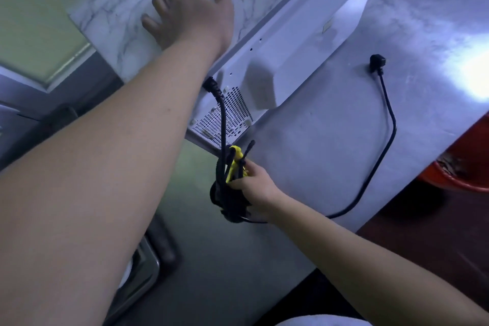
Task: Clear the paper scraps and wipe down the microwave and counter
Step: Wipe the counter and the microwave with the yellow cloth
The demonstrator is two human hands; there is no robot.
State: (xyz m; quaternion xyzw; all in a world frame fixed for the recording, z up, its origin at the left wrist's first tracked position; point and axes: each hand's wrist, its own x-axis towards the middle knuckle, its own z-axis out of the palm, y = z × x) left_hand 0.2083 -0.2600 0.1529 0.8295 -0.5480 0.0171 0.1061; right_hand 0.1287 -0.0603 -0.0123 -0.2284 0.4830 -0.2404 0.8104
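Observation:
A white microwave stands on the pale counter with its vented back panel facing me. Its top is covered in a marble pattern. My left hand lies flat on that top, fingers spread. My right hand is closed around the bundled black power cord, which carries a yellow tag, at the counter's near edge. The cord runs up to the microwave's back, and another length loops across the counter to the plug. No paper scraps or cloth are in view.
A red basin sits below the counter's right edge over a dark floor. A metal sink or tray shows under my left forearm. A pale green wall and a grey ledge lie at the left.

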